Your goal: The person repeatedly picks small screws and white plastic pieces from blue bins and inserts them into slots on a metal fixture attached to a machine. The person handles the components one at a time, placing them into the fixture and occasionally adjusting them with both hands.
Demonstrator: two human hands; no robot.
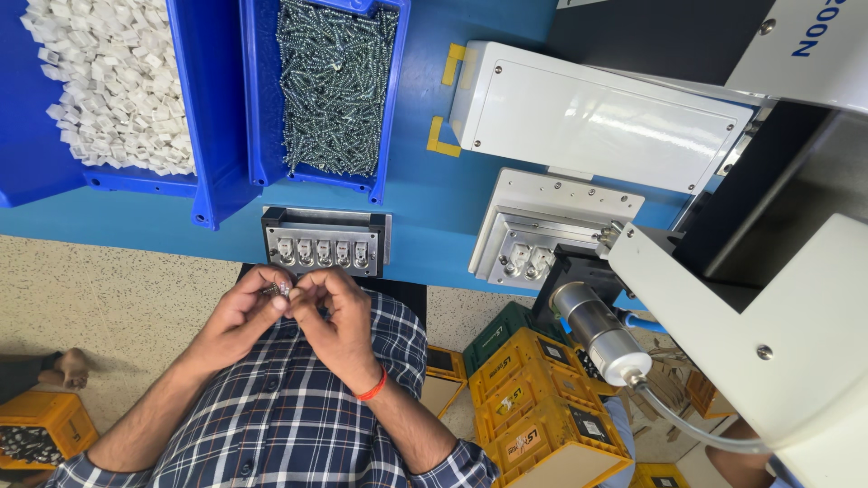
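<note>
- Left hand [242, 312] and right hand [333, 318] meet just below the metal fixture [325, 241] at the blue tabletop [434, 217] edge.
- Both grips pinched narrow on one small metal part [278, 289], held between the fingertips, clear of the fixture.
- Fixture slots look filled with similar pieces.
- Screw bin [333, 86] and white-clip bin [113, 81] sit behind it, well apart from the hands.
- Advice: keep the part square and fingertips low so it does not slip; seat it straight, no forcing.
</note>
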